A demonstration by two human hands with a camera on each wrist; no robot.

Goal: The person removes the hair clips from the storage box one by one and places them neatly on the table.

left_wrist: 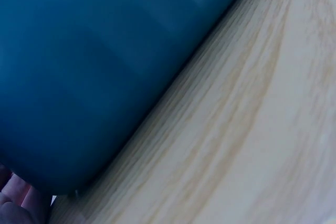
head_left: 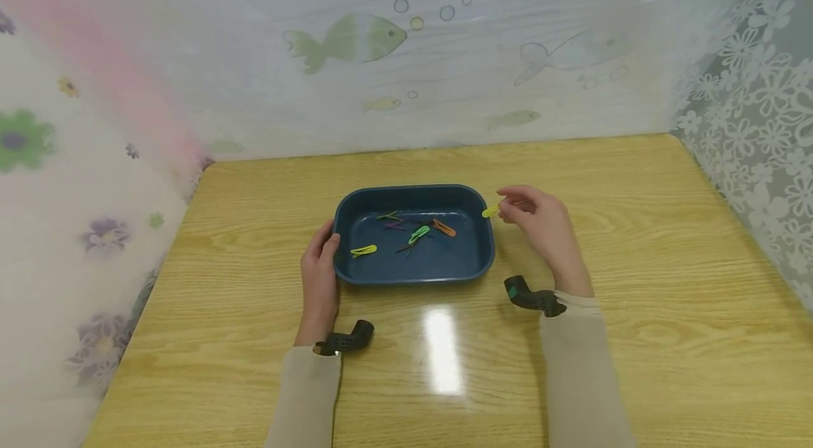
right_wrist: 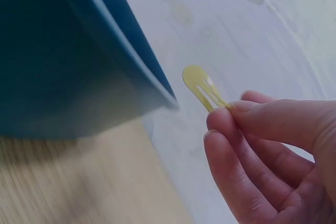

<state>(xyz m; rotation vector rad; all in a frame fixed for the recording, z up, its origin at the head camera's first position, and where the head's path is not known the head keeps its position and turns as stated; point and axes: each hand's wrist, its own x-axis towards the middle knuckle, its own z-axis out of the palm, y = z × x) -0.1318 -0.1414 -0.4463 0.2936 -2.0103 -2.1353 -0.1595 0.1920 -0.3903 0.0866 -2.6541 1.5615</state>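
A blue rectangular plastic basin (head_left: 413, 281) stands on the table. At its left side my left hand (head_left: 320, 271) holds the wall, thumb by the rim and fingers along the outside; in the left wrist view only a bit of the fingers (left_wrist: 23, 203) shows beyond the basin's corner. Between thumb and forefinger my right hand (head_left: 540, 222) pinches a yellow snap hair clip (right_wrist: 198, 83) by one end, its rounded end pointing toward the basin's right rim. Inside the basin lie another yellow hair clip (head_left: 364, 250), a green one (head_left: 419, 234) and an orange one (head_left: 444, 228).
Several thin dark and coloured hairpins (head_left: 394, 226) are scattered among the clips. The wood-grain table (head_left: 222, 307) meets a fish-patterned curtain (head_left: 444, 81) at the back. Each wrist carries a black camera mount (head_left: 533, 298) near the sleeve.
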